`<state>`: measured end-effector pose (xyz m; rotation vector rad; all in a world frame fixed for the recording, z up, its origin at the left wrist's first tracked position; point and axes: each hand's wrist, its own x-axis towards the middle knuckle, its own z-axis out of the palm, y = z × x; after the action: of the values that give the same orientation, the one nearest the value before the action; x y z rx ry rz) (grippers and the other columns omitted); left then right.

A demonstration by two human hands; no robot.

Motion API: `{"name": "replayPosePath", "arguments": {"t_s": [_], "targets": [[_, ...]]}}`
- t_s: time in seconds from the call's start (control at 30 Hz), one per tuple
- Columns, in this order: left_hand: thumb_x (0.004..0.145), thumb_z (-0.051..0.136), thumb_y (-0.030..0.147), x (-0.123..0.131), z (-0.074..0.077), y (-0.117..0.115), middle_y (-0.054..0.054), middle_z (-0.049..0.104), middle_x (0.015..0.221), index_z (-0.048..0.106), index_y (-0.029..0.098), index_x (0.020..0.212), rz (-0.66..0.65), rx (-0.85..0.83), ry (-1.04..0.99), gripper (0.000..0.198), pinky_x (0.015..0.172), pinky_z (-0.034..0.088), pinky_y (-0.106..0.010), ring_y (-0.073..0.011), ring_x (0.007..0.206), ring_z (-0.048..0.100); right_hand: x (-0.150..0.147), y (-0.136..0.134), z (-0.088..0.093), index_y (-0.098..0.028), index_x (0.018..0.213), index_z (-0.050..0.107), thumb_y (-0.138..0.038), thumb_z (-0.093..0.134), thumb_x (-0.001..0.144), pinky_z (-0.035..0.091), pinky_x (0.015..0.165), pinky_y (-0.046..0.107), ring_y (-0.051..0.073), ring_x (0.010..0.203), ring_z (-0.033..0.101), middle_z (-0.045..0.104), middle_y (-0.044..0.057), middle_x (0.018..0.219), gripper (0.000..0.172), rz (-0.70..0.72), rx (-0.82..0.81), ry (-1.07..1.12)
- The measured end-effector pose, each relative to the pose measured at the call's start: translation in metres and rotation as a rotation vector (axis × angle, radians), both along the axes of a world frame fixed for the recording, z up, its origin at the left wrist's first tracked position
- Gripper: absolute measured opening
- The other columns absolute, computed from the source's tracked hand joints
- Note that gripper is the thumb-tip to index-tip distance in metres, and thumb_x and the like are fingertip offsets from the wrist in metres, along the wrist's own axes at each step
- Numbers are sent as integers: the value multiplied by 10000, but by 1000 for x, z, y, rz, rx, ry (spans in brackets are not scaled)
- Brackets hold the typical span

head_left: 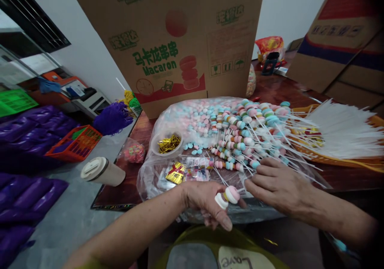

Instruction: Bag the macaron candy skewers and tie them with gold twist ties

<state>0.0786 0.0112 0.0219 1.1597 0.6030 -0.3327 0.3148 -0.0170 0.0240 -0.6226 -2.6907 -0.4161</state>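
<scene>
My left hand (pixel 210 201) is turned palm up near the table's front edge, closed loosely around a candy skewer (pixel 231 195) with pink, yellowish and white macaron-shaped pieces. Its thumb points down and to the right. The skewer's short white stick end reaches the fingertips of my right hand (pixel 274 185), which are drawn together on it; the exact grip is partly hidden. Just beyond both hands lies a heap of finished-looking candy skewers (pixel 240 141) in pink, blue, white and orange, sticks towards the right. Loose candies (pixel 198 117) fill a clear plastic bag behind.
A bowl (pixel 153 145) of gold twist ties and a twist-tie packet (pixel 175 173) lie left of the skewers. An orange basket (pixel 354 163) holds white sticks (pixel 345 129). A tall macaron carton (pixel 186 33) stands behind. A lidded cup (pixel 103 172) is near the left table edge.
</scene>
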Motion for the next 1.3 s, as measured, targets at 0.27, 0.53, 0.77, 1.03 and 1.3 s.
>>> {"name": "replayPosePath", "arguments": {"t_s": [0.27,0.53,0.77,1.03,1.3], "targets": [[445,789,508,-10,10,20,-85,570,1125,404,194,1287,-55,879,190,978,825,426,-330,-266,1013,531,-8,0,-43,-185,695,504,-30,396,722,225,580,307,144,545,421,542,5,588,191,-167,-317,66],[545,710,547,-22,18,29,44,488,593,575,173,732,-292,860,394,439,517,344,-220,-129,581,476,-7,-3,-38,-191,685,454,-30,342,783,233,584,295,149,547,407,523,10,581,219,-122,-310,127],[487,792,445,-21,17,15,-28,573,1033,486,193,1183,-73,712,79,801,743,429,-268,-200,914,538,-7,-1,-30,-162,822,534,-90,394,843,263,643,336,155,582,402,518,4,597,159,-89,-49,56],[432,829,392,-10,-5,17,-106,479,1302,300,174,1364,-232,686,48,1093,975,357,-351,-277,1171,458,-40,-14,-66,-174,736,504,-59,369,778,288,629,313,159,603,453,553,21,639,182,-24,-305,192],[458,792,483,-32,35,52,-105,607,1139,383,174,1316,-295,838,369,999,814,439,-317,-245,964,583,-37,-11,-84,-179,727,500,-54,355,819,308,598,266,153,592,455,522,15,611,212,-153,-370,368]]}}
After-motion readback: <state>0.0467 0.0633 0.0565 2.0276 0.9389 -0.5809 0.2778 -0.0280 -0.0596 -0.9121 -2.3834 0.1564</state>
